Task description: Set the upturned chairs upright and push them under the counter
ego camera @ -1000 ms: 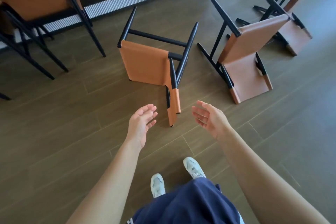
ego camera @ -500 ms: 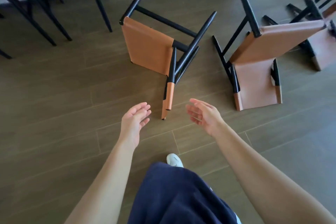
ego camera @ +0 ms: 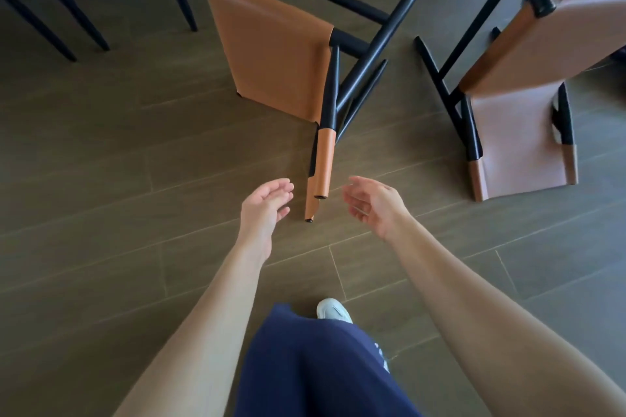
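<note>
A tan leather chair (ego camera: 271, 47) with a black frame lies tipped over on the floor just ahead of me, legs pointing up and right, its leather-wrapped backrest end (ego camera: 320, 173) nearest me. My left hand (ego camera: 266, 205) hovers left of that end, fingers relaxed, holding nothing. My right hand (ego camera: 374, 201) hovers to its right, palm turned inward, also empty. Neither hand touches the chair. A second upturned chair (ego camera: 528, 85) in paler leather lies at the right.
Black legs of upright chairs (ego camera: 57, 7) stand at the top left. Wood-look floor planks (ego camera: 118, 196) spread all around. My dark blue shorts and one white shoe (ego camera: 333, 310) show at the bottom.
I have stepped closer to the tipped chair, and it fills more of the view. Both hands have reached forward to either side of its backrest end.
</note>
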The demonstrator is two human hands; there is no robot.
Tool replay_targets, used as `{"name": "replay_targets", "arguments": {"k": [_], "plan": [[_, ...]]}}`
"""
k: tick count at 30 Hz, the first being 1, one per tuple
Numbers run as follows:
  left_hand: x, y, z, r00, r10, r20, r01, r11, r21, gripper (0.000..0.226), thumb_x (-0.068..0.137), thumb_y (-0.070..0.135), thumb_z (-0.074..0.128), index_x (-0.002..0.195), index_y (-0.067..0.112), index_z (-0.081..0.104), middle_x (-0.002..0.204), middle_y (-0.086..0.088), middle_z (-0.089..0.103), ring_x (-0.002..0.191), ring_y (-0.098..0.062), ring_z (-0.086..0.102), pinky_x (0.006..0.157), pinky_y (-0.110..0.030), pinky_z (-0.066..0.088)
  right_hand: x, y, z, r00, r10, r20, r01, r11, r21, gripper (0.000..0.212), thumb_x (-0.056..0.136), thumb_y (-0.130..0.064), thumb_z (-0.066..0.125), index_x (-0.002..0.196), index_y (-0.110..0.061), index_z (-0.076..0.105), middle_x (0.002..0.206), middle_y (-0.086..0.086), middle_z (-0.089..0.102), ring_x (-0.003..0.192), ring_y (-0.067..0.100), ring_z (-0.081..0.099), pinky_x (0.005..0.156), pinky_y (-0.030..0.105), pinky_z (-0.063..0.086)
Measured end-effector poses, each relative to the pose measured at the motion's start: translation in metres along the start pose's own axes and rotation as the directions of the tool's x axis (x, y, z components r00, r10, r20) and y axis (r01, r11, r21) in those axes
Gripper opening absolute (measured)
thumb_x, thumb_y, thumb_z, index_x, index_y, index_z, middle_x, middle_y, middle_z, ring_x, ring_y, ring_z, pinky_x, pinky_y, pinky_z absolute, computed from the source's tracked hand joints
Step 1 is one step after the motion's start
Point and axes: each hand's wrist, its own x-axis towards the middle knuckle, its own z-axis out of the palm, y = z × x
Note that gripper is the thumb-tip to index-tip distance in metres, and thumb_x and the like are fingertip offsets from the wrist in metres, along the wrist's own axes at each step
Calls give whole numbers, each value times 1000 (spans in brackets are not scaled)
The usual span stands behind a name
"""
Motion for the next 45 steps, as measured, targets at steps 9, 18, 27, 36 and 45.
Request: {"name": "replay_targets", "arguments": {"k": [9,18,27,36,45], "plan": [[131,-118,-9,991,91,100,-110,972,205,44,88,-11,49,102,26,68,108,6,70,107,-8,64,100,-32,49,147,98,3,999,33,-7,-34,997,-76,36,94,9,40,120,-3,62,107,16,71,95,28,67,68,27,51],[238,-198,-8,992,84,97,-101,977,187,52,85,-16,41,110,22,66,116,0,69,113,-18,62,100,-36,49,257,162,17,999,-14,35,13,1000,26,39,93,11,32,116,-1,61,90,10,68,77,22,65,64,26,48],[261,-240,14,974,107,200,-186,884,430,56,85,-12,39,107,32,65,115,6,69,115,-14,59,102,-37,45,290,191,19,965,-170,199,179,984,-26,48,82,19,43,116,-6,65,111,10,72,98,21,66,75,26,53],[244,-268,24,953,104,284,-246,813,528,29,92,13,58,119,22,63,110,2,70,105,-13,62,83,-25,49,278,197,38,832,-481,278,551,648,-527,21,94,-33,57,107,-17,64,89,-7,70,80,5,65,56,12,43],[244,-263,33,950,236,205,-313,690,653,13,89,13,57,90,23,65,82,4,66,75,-12,57,56,-17,41,268,182,45,769,-571,288,583,440,-683,25,101,-12,39,114,-4,58,95,6,62,76,13,57,54,15,40]]}}
